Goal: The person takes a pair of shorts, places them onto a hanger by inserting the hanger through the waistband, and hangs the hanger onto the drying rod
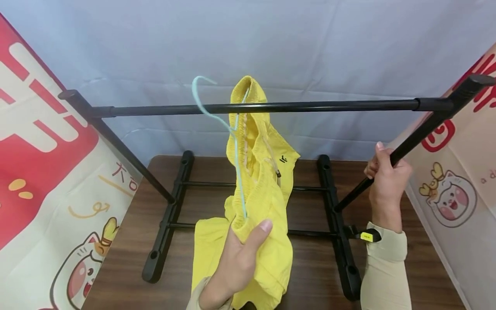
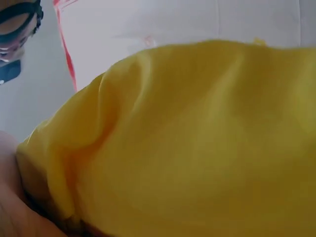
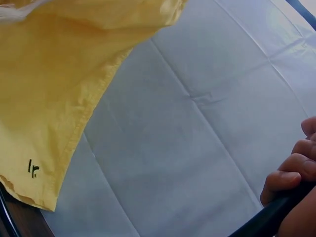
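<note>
Yellow shorts [image 1: 267, 206] with an elastic waistband, a drawstring and a small black logo are spread on a light-blue hanger [image 1: 239, 172]. My left hand [image 1: 236, 265] holds the near end of the waistband, thumb on top of the cloth. The far end of the waistband lies behind the black rail [image 1: 329, 106]. The hanger's hook sticks up beside the rail; whether it bears on it I cannot tell. My right hand [image 1: 389, 183] grips the slanted right post [image 1: 412, 135] of the rack. Yellow cloth fills most of the left wrist view.
The rack's black feet [image 1: 162, 241] and thin lower bars [image 1: 310, 233] stand on a brown wooden table [image 1: 128, 258]. A pale cloth backdrop [image 1: 155, 51] hangs behind. Printed panels [image 1: 42, 185] with cartoon faces flank both sides.
</note>
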{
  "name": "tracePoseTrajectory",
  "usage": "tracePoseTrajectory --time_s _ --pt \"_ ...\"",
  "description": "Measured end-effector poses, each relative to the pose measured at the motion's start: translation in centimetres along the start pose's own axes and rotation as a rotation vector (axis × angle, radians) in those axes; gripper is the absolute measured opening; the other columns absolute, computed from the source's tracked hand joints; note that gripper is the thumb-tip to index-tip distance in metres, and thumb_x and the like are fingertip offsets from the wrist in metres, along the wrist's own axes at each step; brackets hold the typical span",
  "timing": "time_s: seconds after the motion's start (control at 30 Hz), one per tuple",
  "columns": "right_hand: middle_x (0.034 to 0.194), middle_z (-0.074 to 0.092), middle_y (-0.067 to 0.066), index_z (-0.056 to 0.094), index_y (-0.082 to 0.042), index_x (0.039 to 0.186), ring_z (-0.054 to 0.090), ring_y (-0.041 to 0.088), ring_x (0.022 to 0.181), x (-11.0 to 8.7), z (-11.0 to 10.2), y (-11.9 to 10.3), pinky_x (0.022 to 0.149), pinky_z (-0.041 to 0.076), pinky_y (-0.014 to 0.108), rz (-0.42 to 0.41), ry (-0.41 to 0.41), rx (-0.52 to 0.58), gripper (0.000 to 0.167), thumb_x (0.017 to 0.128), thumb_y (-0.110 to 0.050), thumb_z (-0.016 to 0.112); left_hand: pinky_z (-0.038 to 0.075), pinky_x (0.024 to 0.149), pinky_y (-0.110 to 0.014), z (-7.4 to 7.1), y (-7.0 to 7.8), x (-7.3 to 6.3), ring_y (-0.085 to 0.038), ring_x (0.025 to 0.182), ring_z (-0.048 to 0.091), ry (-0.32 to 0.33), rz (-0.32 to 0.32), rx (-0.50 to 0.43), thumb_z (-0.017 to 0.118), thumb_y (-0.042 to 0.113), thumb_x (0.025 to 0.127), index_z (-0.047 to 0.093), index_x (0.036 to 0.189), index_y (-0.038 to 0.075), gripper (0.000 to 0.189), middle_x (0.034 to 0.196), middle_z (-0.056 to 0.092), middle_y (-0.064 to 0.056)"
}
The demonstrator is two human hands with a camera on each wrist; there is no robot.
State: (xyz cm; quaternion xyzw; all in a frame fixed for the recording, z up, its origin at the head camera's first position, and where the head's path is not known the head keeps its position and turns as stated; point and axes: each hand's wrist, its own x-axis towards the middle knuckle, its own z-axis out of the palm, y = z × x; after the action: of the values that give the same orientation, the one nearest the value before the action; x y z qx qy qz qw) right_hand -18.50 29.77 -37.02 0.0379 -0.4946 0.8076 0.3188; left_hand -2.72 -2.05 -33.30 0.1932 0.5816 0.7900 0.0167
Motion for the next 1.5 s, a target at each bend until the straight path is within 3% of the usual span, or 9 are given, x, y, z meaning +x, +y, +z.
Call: tracePoseTrajectory --time_s 0.17,0.27,0.37,0.67,0.9,1.03,1.13,1.23,1.5 --pt "0.053 0.038 0.006 0.042 0.002 0.063 0.023 0.016 0.043 0.1 0.0 0.0 0.048 0.010 0.032 -0.011 -0.008 0.010 0.049 0.099 -0.010 0.073 0.050 0.108 -0.025 0.1 -1.4 2.0 -0.011 0.120 0.058 0.070 -0.028 0.100 0.056 0.019 0.108 0.039 0.151 0.014 0.047 0.128 0.058 -0.006" --pt "0.053 0.038 0.006 0.042 0.002 0.063 0.024 0.016 0.043 0.1 0.1 0.1 0.048 0.011 0.032 -0.014 -0.010 0.012 0.049 0.099 -0.009 0.073 0.042 0.119 -0.027 -0.1 -2.6 2.8 -0.012 0.142 0.047 0.110 -0.041 0.069 0.057 0.017 0.107 0.034 0.158 0.020 0.056 0.154 0.050 -0.003" --pt "0.054 0.038 0.006 0.041 0.002 0.063 0.023 0.015 0.043 0.0 0.2 0.2 0.048 0.010 0.032 -0.014 -0.010 0.021 0.049 0.099 -0.008 0.072 0.038 0.122 -0.026 0.0 -3.7 3.1 -0.013 0.149 0.042 0.136 -0.054 0.018 0.056 0.017 0.107 0.032 0.159 0.021 0.058 0.161 0.045 -0.001" --pt "0.054 0.037 0.006 0.040 0.002 0.063 0.022 0.014 0.043 0.1 0.5 0.4 0.049 0.010 0.032 -0.023 -0.023 0.041 0.049 0.099 -0.008 0.071 0.038 0.121 -0.024 0.4 -5.7 3.2 -0.012 0.149 0.042 0.249 -0.050 0.015 0.058 0.019 0.108 0.034 0.158 0.022 0.056 0.159 0.046 -0.003" --pt "0.054 0.037 0.006 0.040 0.001 0.063 0.023 0.016 0.045 0.2 0.4 0.5 0.050 0.011 0.032 -0.048 -0.016 0.020 0.048 0.100 -0.008 0.071 0.036 0.122 -0.022 0.5 -6.4 2.9 -0.014 0.151 0.038 0.271 -0.081 0.004 0.058 0.018 0.107 0.027 0.161 0.024 0.062 0.163 0.039 -0.001" --pt "0.055 0.038 0.006 0.041 0.002 0.064 0.023 0.018 0.045 0.1 0.3 0.5 0.050 0.012 0.032 -0.045 -0.008 0.011 0.047 0.100 -0.009 0.071 0.043 0.115 -0.022 0.2 -6.5 2.9 -0.016 0.138 0.048 0.280 -0.128 0.018 0.061 0.020 0.106 0.035 0.155 0.017 0.056 0.149 0.049 -0.007" --pt "0.054 0.039 0.006 0.041 0.001 0.064 0.023 0.018 0.045 0.0 0.3 0.6 0.050 0.013 0.032 -0.062 -0.008 -0.004 0.048 0.100 -0.009 0.071 0.043 0.113 -0.022 -0.1 -6.5 2.7 -0.016 0.134 0.049 0.269 -0.148 0.032 0.062 0.021 0.105 0.036 0.154 0.017 0.055 0.145 0.051 -0.009" --pt "0.054 0.039 0.005 0.042 0.001 0.064 0.023 0.019 0.046 -0.1 0.4 0.8 0.050 0.014 0.032 -0.086 -0.014 -0.024 0.047 0.100 -0.010 0.071 0.038 0.119 -0.025 -0.3 -6.5 2.5 -0.015 0.142 0.043 0.235 -0.155 0.035 0.062 0.021 0.106 0.029 0.159 0.023 0.062 0.155 0.044 -0.007" --pt "0.054 0.035 0.005 0.042 0.002 0.066 0.023 0.016 0.048 -0.4 0.1 0.7 0.052 0.014 0.031 -0.097 0.006 -0.011 0.046 0.098 -0.009 0.073 0.032 0.125 -0.042 -1.1 -6.4 1.9 -0.017 0.152 0.037 0.144 -0.230 0.046 0.065 0.029 0.105 0.022 0.163 0.031 0.072 0.167 0.035 -0.003"
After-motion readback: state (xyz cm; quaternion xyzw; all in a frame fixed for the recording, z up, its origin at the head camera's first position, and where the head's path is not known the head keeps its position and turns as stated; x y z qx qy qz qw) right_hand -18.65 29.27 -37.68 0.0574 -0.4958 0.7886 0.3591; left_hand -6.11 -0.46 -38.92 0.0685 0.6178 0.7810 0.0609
